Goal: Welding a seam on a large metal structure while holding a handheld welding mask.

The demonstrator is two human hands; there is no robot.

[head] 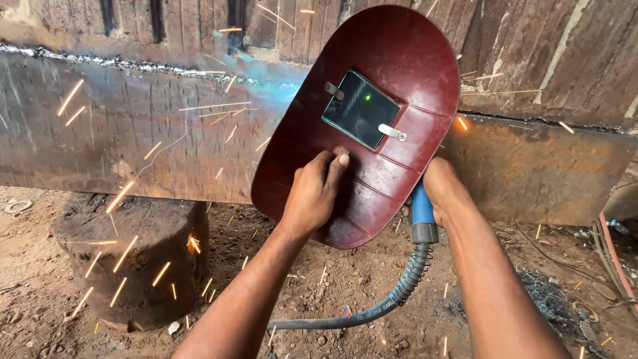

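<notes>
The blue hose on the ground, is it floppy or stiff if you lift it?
Probably bendy, not limp: the blue hose curves smoothly from the handle in the right hand. Its coiled spring sleeve likely stiffens that end. It looks thick, so probably weighty.

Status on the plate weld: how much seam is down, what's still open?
Done: a rough weld bead runs along the top edge of the rusty steel plate from the left. In hand: left hand holds the dark red welding shield up; right hand grips the blue-handled torch, sparks flying. Left: the joint line right of the shield shows no bead.
</notes>
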